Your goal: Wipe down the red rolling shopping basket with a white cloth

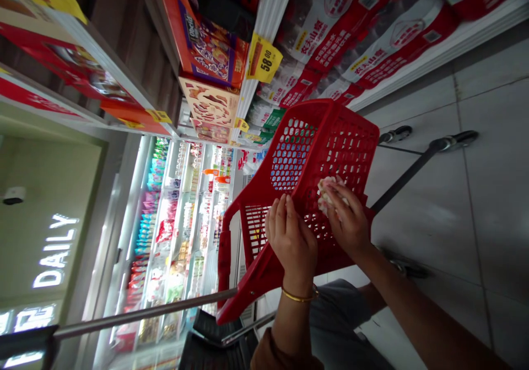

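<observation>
In the middle of the frame, a red shopping cart basket with perforated plastic walls lies tilted across the view. The right hand, right of centre, pinches a crumpled pale cloth against the mesh. The left hand, wearing a gold bracelet, has its fingers held together and curved at the basket's edge; whether they touch it, I cannot tell. Red-labelled water bottles fill the upper right, near a yellow price tag reading 58.00.
</observation>
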`<state>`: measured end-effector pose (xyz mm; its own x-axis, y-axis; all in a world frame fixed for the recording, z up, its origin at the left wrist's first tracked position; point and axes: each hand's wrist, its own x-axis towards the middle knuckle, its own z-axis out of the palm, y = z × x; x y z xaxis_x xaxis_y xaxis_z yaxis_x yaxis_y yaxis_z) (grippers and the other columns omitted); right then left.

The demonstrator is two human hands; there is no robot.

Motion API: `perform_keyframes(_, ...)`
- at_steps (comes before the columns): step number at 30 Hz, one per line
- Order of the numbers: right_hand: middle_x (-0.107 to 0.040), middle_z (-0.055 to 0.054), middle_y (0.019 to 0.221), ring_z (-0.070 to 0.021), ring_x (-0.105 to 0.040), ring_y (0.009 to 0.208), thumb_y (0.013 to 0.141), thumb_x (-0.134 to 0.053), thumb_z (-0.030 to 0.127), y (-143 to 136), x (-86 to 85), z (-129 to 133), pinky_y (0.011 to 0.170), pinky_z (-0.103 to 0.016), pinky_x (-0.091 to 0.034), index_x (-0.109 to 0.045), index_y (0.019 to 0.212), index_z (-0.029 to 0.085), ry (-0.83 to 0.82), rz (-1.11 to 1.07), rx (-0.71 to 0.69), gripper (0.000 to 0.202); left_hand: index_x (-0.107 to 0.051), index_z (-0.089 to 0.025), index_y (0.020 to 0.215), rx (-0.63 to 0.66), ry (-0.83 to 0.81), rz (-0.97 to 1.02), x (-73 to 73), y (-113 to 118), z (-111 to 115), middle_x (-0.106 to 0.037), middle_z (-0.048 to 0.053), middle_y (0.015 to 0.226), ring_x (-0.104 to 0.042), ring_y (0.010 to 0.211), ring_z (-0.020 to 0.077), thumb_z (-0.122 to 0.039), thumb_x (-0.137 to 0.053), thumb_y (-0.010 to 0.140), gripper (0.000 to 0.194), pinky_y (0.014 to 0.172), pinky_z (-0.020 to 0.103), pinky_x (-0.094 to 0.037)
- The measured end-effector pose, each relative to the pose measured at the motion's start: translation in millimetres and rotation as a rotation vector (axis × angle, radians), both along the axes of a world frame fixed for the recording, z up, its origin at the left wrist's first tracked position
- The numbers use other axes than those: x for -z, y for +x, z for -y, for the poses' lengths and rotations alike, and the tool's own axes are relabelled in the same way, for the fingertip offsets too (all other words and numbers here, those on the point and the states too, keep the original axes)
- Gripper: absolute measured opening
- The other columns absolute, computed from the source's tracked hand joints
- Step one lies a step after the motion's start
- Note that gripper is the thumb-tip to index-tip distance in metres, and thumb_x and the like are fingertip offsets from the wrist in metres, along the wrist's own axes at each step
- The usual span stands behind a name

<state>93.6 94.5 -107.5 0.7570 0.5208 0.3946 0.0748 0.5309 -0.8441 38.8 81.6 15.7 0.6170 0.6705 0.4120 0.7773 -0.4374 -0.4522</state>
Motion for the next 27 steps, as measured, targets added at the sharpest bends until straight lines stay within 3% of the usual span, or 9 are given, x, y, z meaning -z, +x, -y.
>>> perform_keyframes(3,-0.047,-0.005,0.145,-0.0231,-0.042,0.137,0.093,-0.047,0.010,11,-17.5,-6,0.115,-0.048,-0.040,-0.029,0.148,0.033,0.086,0.008,-0.015,0.062,-0.039,-0.014,0.143,0.007,-0.074,-0.052,0.5,14,-11,-0.050,0.014,0.143,-0.037,0.139,0.0230,-0.010,-0.037,0.091,0.052,0.114,0.046,-0.034)
perform_keyframes(7,-0.035,0.000,0.154,-0.0208,-0.036,0.141,0.096,-0.045,0.014,16,-23.3,-24,0.119,-0.051,-0.030,-0.022,0.148,0.039,0.140,0.041,-0.074,0.063,-0.039,-0.009,0.142,-0.029,-0.167,-0.061,9.1,23,-23,-0.045,0.018,0.146,-0.035,0.140,0.0219,-0.011,-0.035,0.093,0.050,0.114,0.042,-0.036)
perform_keyframes(13,-0.031,0.003,0.156,-0.0188,-0.021,0.146,0.101,-0.036,0.024,11,-15.0,-36,0.121,-0.048,-0.025,-0.023,0.148,0.038,0.084,0.056,-0.198,0.052,-0.043,-0.010,0.140,-0.050,-0.077,-0.053,21.7,25,-27,-0.053,0.017,0.139,-0.048,0.132,0.0233,-0.012,-0.038,0.094,0.047,0.109,0.041,-0.043)
perform_keyframes(19,-0.038,-0.004,0.152,-0.0212,-0.019,0.147,0.098,-0.042,0.015,4,-7.9,-33,0.120,-0.049,-0.030,-0.015,0.151,0.033,0.044,0.117,-0.087,0.062,-0.044,-0.009,0.140,-0.037,-0.037,-0.028,26.4,23,-30,-0.055,0.018,0.137,-0.049,0.131,0.0249,-0.015,-0.043,0.093,0.047,0.108,0.042,-0.042)
perform_keyframes(27,-0.042,-0.006,0.149,-0.0247,-0.029,0.144,0.096,-0.045,0.013,-13,20.3,-25,0.118,-0.054,-0.032,-0.021,0.150,0.031,-0.054,0.117,-0.018,0.062,-0.048,-0.007,0.136,-0.040,0.016,0.013,33.1,21,-31,-0.057,0.020,0.133,-0.053,0.125,0.0277,-0.027,-0.050,0.093,0.047,0.105,0.043,-0.043)
